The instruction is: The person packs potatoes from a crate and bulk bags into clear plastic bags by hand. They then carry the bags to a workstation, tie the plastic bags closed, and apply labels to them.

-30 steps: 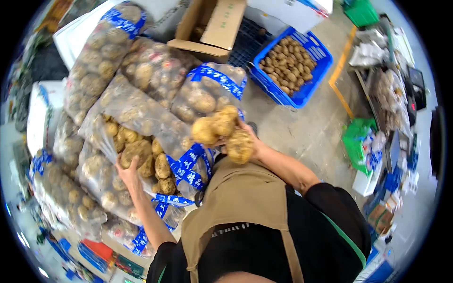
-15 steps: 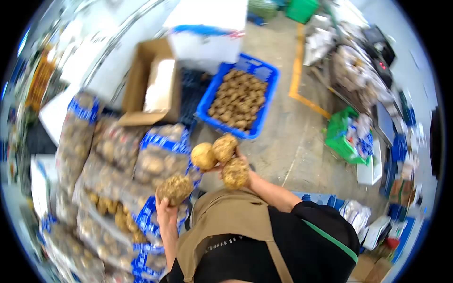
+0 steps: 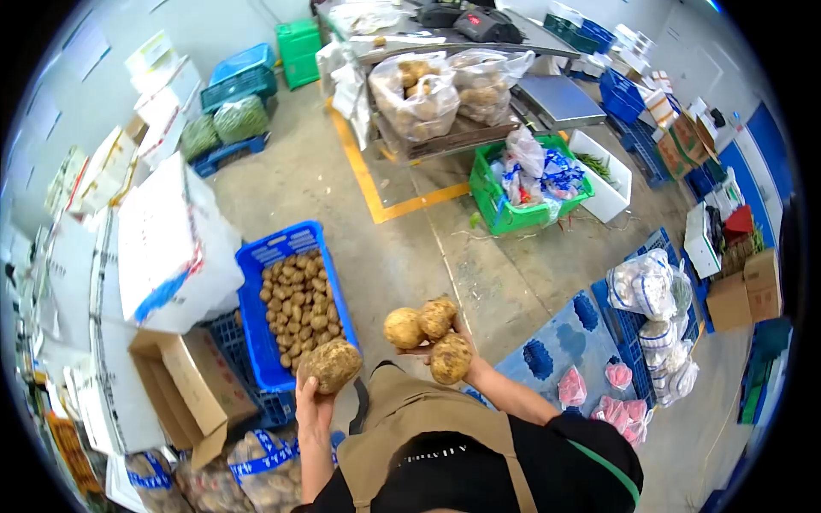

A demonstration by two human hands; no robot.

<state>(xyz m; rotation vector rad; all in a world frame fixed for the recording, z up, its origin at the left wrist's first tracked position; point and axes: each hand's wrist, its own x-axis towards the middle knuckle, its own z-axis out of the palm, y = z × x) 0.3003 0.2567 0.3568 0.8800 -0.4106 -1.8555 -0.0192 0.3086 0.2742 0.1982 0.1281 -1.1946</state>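
Note:
My left hand [image 3: 315,409] grips one large, dirt-covered potato [image 3: 332,366], held up over the near corner of a blue crate [image 3: 250,299]. That crate holds many small potatoes [image 3: 295,295]. To the right, my right hand [image 3: 462,352] holds three potatoes bunched together: a smooth pale one [image 3: 402,328], a rougher one [image 3: 437,316] and a dirty one [image 3: 451,358] nearest my body. Its fingers are partly hidden beneath them. Bags of potatoes [image 3: 265,470] with blue printed tape lie at the lower left.
An open cardboard box [image 3: 192,389] stands left of the crate. Ahead are a green crate of plastic bags [image 3: 496,201], a white foam box [image 3: 609,201] and two bags of potatoes [image 3: 415,98] on a low platform. Blue pallets [image 3: 629,338] bear netted goods at the right.
My left hand took a large potato from the opened bag and lifted it away. The view has swung right, away from the bags. My right hand still holds its three potatoes.

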